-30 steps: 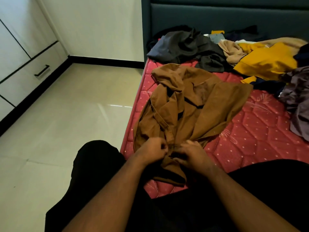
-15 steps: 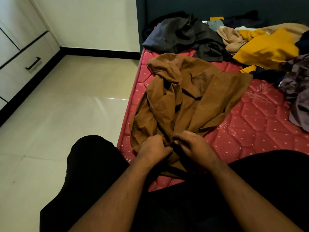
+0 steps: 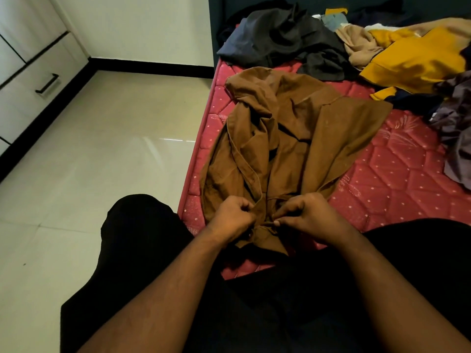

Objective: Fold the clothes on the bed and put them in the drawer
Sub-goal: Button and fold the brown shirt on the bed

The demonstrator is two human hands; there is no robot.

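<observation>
The bed [image 3: 397, 179] carries a red quilted mattress stitched in hexagons with small pale dots, and loose clothes lie across it. Nearest the person, a brown shirt [image 3: 293, 138] of soft, matte cloth lies crumpled and unfolded, spread in long creases toward the near edge of the mattress. The left hand [image 3: 233, 217] is curled into a fist around a bunch of its lower hem. The right hand [image 3: 309, 217] pinches the same hem between thumb and fingertips, just beside the left. At the far end, against the dark padded headboard [image 3: 216, 21], a heap holds a limp dark grey garment [image 3: 285, 39], a mustard yellow one [image 3: 418, 62] and a beige one [image 3: 359, 44]; a greyish purple piece [image 3: 458, 138] lies at the right edge, though what kind of garment it is cannot be made out. Across the glossy tiled floor [image 3: 102, 161], a pale drawer [image 3: 33, 95] with a black bar handle stands closed.
</observation>
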